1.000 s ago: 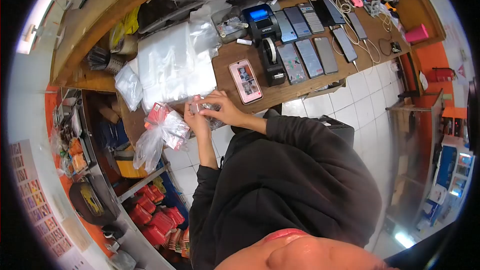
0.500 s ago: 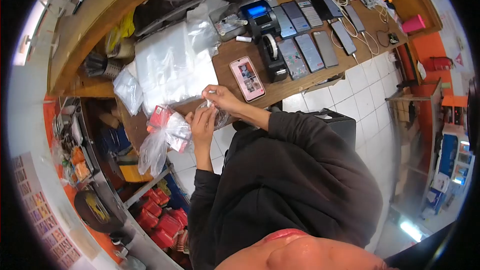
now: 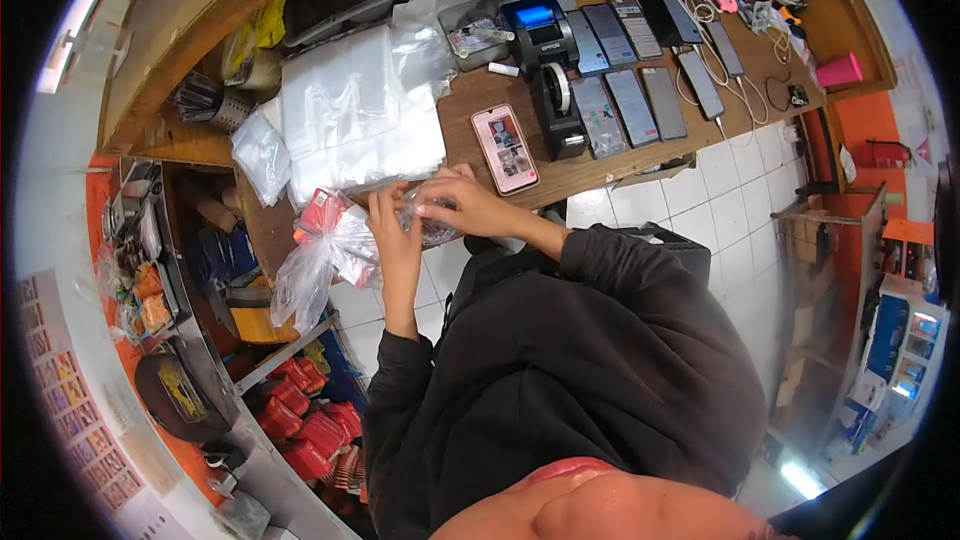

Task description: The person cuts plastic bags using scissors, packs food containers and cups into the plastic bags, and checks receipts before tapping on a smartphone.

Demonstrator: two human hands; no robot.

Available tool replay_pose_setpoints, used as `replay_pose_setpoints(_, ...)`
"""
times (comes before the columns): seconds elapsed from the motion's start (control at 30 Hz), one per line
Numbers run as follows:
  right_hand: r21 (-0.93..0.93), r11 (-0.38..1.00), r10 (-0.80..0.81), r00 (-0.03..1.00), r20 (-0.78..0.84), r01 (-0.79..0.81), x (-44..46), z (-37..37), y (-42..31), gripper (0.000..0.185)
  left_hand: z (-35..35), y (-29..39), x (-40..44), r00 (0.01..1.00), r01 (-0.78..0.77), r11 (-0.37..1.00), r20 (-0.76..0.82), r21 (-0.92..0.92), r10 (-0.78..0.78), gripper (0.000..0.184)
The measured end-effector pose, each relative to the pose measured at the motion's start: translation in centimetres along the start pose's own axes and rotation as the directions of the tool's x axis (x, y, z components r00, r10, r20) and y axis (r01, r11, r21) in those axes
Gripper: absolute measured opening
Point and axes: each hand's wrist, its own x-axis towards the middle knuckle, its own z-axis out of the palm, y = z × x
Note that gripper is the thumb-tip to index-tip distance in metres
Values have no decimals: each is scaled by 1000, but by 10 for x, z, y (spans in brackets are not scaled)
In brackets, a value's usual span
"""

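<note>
Above the desk's front edge, my left hand (image 3: 393, 223) and my right hand (image 3: 462, 203) are close together at a crumpled clear plastic bag (image 3: 436, 233). Fingers of both hands pinch its upper part. What the bag contains, if anything, is too small to make out. Just left of my left hand sits a knotted clear bag (image 3: 325, 240) with red and white boxes inside. Beyond my hands lies a stack of flat clear plastic bags (image 3: 345, 115). To the right of my right hand is a pink-framed phone (image 3: 505, 148) with its screen lit.
A tape dispenser (image 3: 560, 120) and a small black printer (image 3: 540, 35) stand right of the lit phone. Several phones (image 3: 630, 105) lie in rows beyond them, some with white cables (image 3: 700, 0). Red packages (image 3: 315, 430) fill a shelf at lower left.
My hands have shifted slightly and their fingers have changed position on the clear bag. The whole view has tilted a little; the desk items stay in place.
</note>
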Motion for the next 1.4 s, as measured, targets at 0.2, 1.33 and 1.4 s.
replay_pose_setpoints(0.2, -183, 980, -75, 997, 24, 78, -11, -8, -5, 15, 9, 3, 1, 1000, -10, 997, 15, -77, 11, 45)
replay_pose_setpoints(1.33, -411, 477, 86, 507, -858, -776, -160, -290, 209, 17, -7, -8, 13, 900, 403, 781, 362, -477, -243, 11)
replay_pose_setpoints(1.4, -492, 390, 50, 551, -833, -779, -163, -291, 218, 16, -7, -9, 14, 896, 411, 774, 371, -482, -245, 11)
